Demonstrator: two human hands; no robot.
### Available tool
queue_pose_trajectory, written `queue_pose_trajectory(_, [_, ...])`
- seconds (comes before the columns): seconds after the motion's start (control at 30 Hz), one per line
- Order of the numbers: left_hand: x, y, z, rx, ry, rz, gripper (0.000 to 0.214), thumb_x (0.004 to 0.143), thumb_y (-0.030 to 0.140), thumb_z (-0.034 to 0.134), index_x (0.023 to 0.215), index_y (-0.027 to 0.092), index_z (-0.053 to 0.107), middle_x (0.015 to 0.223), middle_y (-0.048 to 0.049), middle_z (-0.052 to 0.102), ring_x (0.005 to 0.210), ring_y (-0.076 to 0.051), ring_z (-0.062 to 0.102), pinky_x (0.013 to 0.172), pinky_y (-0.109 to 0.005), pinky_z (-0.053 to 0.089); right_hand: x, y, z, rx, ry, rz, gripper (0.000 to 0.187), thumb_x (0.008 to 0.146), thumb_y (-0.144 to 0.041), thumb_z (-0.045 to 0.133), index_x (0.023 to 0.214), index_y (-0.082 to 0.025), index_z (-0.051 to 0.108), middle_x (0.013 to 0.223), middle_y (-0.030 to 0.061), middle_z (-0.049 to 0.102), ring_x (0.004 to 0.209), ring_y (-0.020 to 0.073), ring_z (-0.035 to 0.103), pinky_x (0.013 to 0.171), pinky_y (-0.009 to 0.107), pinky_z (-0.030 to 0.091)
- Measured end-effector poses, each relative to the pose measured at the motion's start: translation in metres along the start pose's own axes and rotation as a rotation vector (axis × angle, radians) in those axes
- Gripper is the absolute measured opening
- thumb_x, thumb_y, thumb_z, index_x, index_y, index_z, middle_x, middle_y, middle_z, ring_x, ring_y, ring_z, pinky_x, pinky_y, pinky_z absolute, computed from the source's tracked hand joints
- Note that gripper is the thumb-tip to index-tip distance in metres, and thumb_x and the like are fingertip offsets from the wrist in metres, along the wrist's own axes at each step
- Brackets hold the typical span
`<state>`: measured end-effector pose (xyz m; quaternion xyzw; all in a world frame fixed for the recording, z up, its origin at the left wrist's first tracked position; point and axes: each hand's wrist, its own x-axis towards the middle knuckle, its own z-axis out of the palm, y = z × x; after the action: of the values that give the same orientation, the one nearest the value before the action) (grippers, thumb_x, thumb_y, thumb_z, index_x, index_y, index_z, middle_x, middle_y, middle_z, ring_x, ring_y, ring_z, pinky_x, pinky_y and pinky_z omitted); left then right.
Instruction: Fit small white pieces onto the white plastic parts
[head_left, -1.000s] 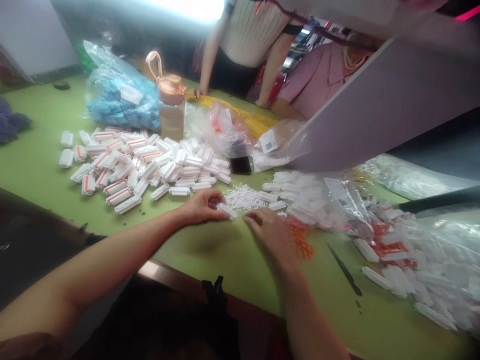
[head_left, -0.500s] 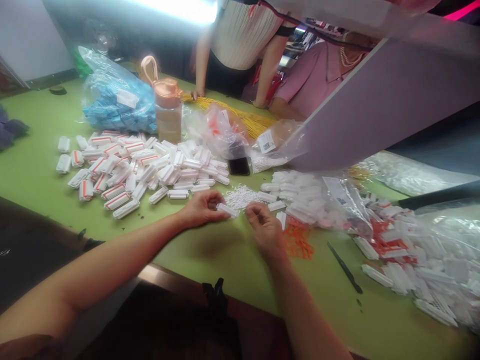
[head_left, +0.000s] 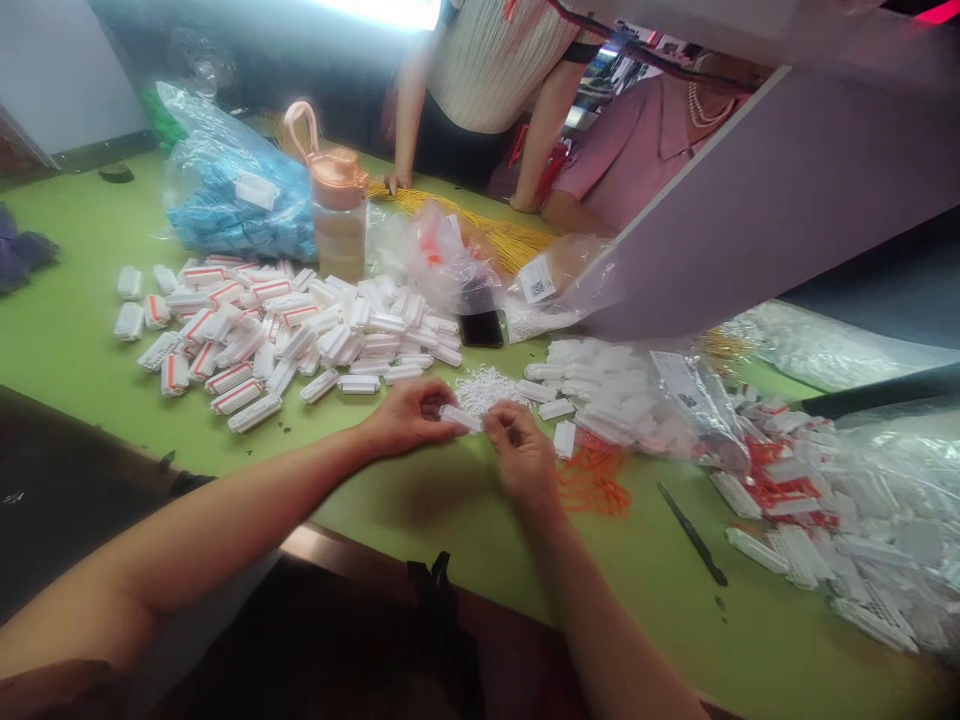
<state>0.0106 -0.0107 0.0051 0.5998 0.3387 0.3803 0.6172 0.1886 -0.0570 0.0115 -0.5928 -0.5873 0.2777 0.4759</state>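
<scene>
My left hand pinches one end of a white plastic piece, small and oblong. Close by on its right, my right hand has thumb and fingertips pressed together near the free end of that piece; whatever they hold is too small to make out. Just behind both hands lies a heap of tiny white parts. Orange strips are spread beside my right hand. To the left, a big pile of white oblong pieces covers the table, some with a red stripe.
A water bottle stands by a bag of blue pieces. A phone lies behind the tiny parts. On the right are a thin dark blade-like tool and bagged white pieces. Another person's hand rests by yellow cords.
My hands have come slightly closer together, the right fingertips now nearer the end of the white piece. The view has shifted a little.
</scene>
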Motion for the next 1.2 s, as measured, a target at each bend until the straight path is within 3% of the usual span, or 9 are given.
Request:
queue_pose_trajectory(0.33, [0.000, 0.004, 0.000, 0.020, 0.031, 0.013, 0.036, 0.059, 0.031, 0.080, 0.081, 0.013, 0.059, 0.068, 0.0029, 0.056, 0.058, -0.005, 0.047, 0.055, -0.018, 0.038, -0.001, 0.002, 0.001, -0.055, 0.002, -0.053, 0.029, 0.083, -0.048, 0.059, 0.074, -0.021, 0.060, 0.090, 0.0049, 0.062, 0.081, 0.0172, 0.057, 0.073, 0.033, 0.048])
queue_pose_trajectory(0.77, [0.002, 0.003, 0.003, -0.119, 0.080, -0.062, 0.040, 0.054, 0.029, 0.083, 0.079, 0.013, 0.056, 0.072, 0.0019, 0.060, 0.060, -0.005, 0.053, 0.057, -0.019, 0.041, -0.006, -0.006, 0.000, -0.467, 0.159, -0.498, 0.015, 0.088, -0.028, 0.058, 0.083, -0.023, 0.072, 0.083, 0.0050, 0.064, 0.081, 0.0188, 0.060, 0.075, 0.036, 0.046])
queue_pose_trajectory(0.97, [0.003, 0.001, 0.001, -0.175, 0.096, -0.033, 0.042, 0.056, 0.030, 0.084, 0.082, 0.012, 0.056, 0.071, 0.0014, 0.061, 0.062, -0.006, 0.056, 0.060, -0.019, 0.044, -0.009, -0.007, -0.005, -0.417, 0.168, -0.524, 0.024, 0.092, -0.025, 0.050, 0.103, -0.025, 0.071, 0.096, 0.0066, 0.067, 0.093, 0.0203, 0.061, 0.082, 0.037, 0.048])
queue_pose_trajectory(1.2, [0.002, 0.002, -0.001, -0.168, 0.128, -0.026, 0.043, 0.054, 0.032, 0.085, 0.080, 0.012, 0.056, 0.070, 0.0012, 0.061, 0.061, -0.006, 0.056, 0.058, -0.019, 0.043, -0.009, -0.009, -0.007, -0.669, 0.095, -0.615, 0.023, 0.090, -0.026, 0.055, 0.106, -0.028, 0.071, 0.100, 0.0051, 0.071, 0.090, 0.0205, 0.063, 0.079, 0.037, 0.040])
